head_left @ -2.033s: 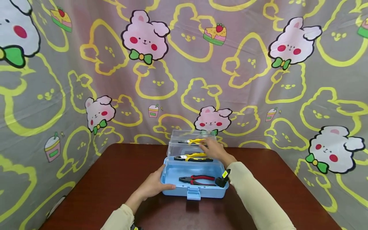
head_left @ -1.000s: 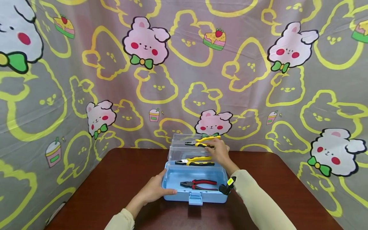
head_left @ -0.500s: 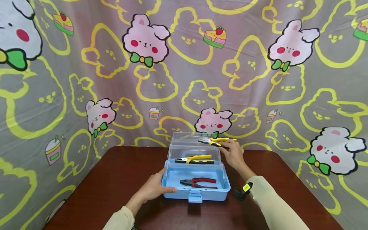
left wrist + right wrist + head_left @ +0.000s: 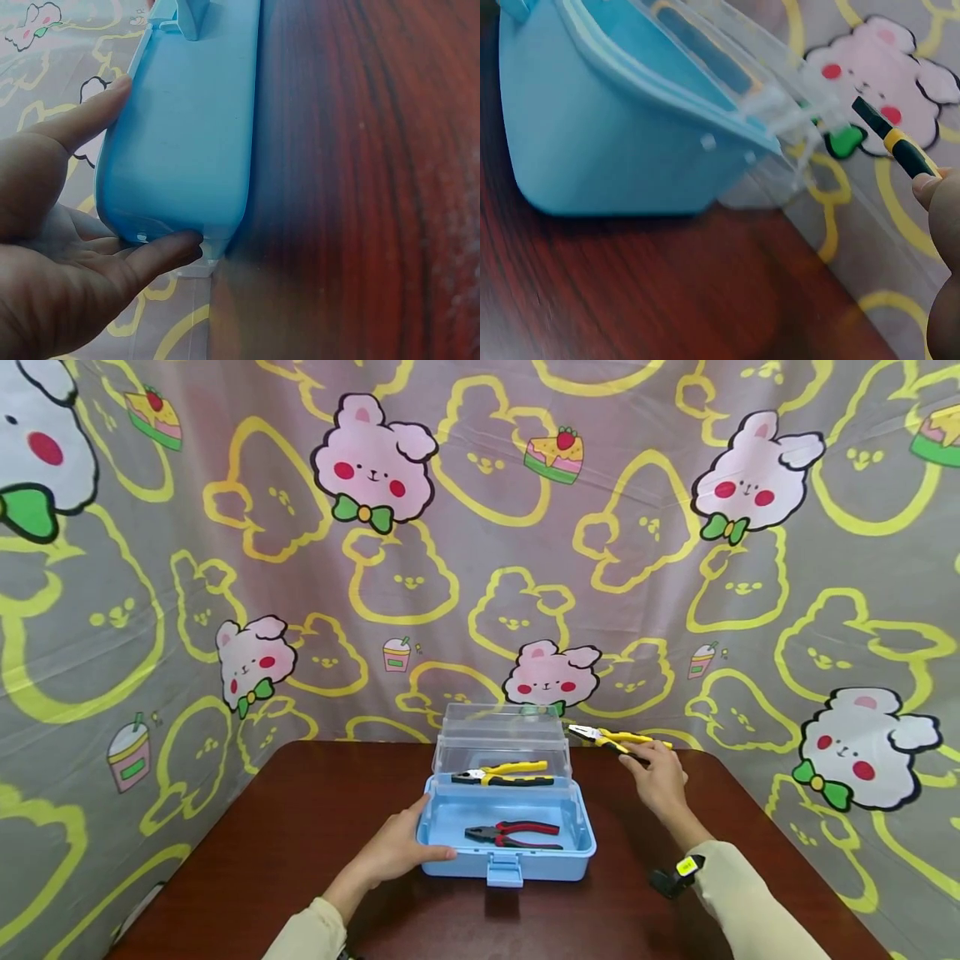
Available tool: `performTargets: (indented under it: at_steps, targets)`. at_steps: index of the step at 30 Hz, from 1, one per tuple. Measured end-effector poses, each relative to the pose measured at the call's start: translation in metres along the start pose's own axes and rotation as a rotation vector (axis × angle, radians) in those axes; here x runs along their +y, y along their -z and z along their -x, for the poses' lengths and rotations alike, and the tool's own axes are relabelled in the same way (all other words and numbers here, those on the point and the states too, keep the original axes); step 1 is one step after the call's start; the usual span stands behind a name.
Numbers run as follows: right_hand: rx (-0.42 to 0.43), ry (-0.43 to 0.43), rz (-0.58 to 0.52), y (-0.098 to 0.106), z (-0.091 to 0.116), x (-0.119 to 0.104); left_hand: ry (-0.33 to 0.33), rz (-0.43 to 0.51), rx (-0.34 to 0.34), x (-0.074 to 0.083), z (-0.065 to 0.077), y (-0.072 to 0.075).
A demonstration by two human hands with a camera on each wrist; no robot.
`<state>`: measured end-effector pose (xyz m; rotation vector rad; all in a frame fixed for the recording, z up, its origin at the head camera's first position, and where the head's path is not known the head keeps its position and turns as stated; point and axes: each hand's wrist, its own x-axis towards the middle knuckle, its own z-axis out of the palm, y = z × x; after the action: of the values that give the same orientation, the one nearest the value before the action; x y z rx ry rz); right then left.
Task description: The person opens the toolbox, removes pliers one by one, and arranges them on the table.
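A light blue toolbox point(image 4: 536, 867) stands unlidded on the table, clear trays point(image 4: 465, 752) raised behind it. My left hand point(image 4: 393, 850) grips its left front corner; in the left wrist view the thumb lies at the rim and the fingers point(image 4: 161, 259) are along the end wall. Up and right of the box, my right hand point(image 4: 660, 777) holds yellow-and-black pliers point(image 4: 617, 737) by the handles, jaws pointing left. The right wrist view shows only part of these pliers point(image 4: 900, 142). Red-and-black pliers point(image 4: 525, 827) lie inside the box. Another yellow-and-black pair point(image 4: 517, 767) rests in the lower clear tray.
The box's front latch point(image 4: 505, 870) hangs down. Dark reddish-brown tabletop point(image 4: 330, 793) surrounds the box. A patterned curtain point(image 4: 465, 543) hangs right behind the table and along both sides.
My right hand has lifted the yellow-and-black pliers out of the upper clear tray and carried them right, past the box's side. My left hand has stayed on the toolbox corner.
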<state>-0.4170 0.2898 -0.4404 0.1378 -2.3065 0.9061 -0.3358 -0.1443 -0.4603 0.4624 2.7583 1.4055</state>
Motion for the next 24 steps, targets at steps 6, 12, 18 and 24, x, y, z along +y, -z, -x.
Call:
performTargets:
  at_steps: [6, 12, 18, 24]
  targets:
    - [-0.001, -0.095, 0.029, 0.015, 0.009, 0.023, -0.01, -0.002, 0.005, -0.001, -0.001, 0.001]
    - [-0.021, -0.185, 0.079, 0.022, 0.022, 0.044, 0.001, -0.004, -0.002, -0.002, -0.001, 0.0]
    - [-0.046, -0.225, 0.105, 0.021, 0.033, 0.064, 0.012, -0.007, 0.003, -0.002, 0.0, 0.001]
    - [-0.05, -0.296, 0.121, 0.021, 0.044, 0.079, 0.017, -0.009, 0.004, 0.0, 0.001, 0.0]
